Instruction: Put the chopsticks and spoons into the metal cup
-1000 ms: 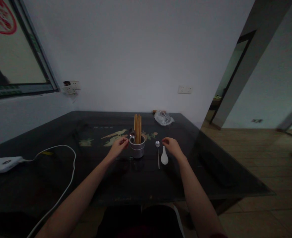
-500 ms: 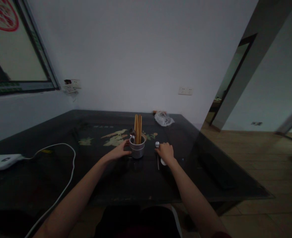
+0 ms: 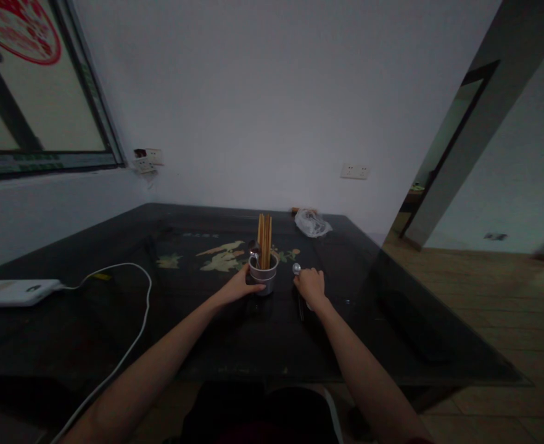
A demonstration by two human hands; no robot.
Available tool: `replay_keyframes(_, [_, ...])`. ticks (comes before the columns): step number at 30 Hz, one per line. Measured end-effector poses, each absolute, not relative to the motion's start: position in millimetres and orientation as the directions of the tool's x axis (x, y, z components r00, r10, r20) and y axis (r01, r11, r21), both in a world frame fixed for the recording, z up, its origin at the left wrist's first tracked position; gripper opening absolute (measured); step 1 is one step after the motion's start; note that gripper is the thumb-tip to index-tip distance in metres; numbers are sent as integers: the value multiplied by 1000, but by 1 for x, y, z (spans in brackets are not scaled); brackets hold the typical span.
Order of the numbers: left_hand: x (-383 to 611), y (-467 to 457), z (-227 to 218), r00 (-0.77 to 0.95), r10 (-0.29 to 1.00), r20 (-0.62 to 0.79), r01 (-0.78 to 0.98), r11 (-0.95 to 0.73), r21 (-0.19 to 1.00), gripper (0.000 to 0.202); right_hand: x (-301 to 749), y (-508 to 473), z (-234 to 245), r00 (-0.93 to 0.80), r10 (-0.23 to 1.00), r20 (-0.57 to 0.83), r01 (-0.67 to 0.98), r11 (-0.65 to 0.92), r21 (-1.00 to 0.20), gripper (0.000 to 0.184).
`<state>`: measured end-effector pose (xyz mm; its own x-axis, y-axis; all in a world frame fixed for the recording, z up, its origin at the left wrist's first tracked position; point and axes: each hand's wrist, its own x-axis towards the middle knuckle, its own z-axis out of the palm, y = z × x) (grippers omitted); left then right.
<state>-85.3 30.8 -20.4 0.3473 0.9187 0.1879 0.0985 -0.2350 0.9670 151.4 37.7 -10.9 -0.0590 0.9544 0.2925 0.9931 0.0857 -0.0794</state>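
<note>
A grey metal cup [image 3: 268, 285] stands upright near the middle of the table, holding several wooden chopsticks [image 3: 265, 240] and metal spoons [image 3: 254, 248]. My left hand [image 3: 240, 287] grips the cup from its left, thumb across the front; the fingers behind are partly hidden. To the right of the cup, my right hand [image 3: 311, 285] is closed over a metal spoon [image 3: 296, 268] low at the tabletop. A shiny rounded end shows beyond the fingers and a thin handle toward me; the palm hides the middle.
A white power bank [image 3: 20, 292] with a white cable [image 3: 148, 296] lies at the left of the dark table [image 3: 198, 345]. A clear plastic bag [image 3: 313, 223] is at the back by the wall. A dark flat object [image 3: 413, 327] lies at the right.
My left thumb has come round the front of the cup, and the hand is closer about it. My right fingers have curled further over the spoon. The view has shifted slightly left.
</note>
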Motion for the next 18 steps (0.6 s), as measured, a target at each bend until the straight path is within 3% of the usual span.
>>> replay_keyframes(3, [-81,30,-24,325,926,189,79,-226,971,82,152,39,-4,-11,953,302,971,82,-224,25])
replay_keyframes(6, [-80,32,-28,304,931,201,72,-233,970,82,155,42,2,36,938,344,858,147,-492,23])
replay_keyframes(11, [-81,34,-32,297,933,206,91,-242,966,77,160,42,12,70,900,431,413,367,-833,32])
replay_keyframes(15, [-82,33,-30,292,933,209,121,-253,960,75,160,35,28,72,935,348,23,347,-938,36])
replay_keyframes(18, [-81,31,-28,286,934,215,126,-259,958,76,159,30,46,113,934,338,-123,351,-928,37])
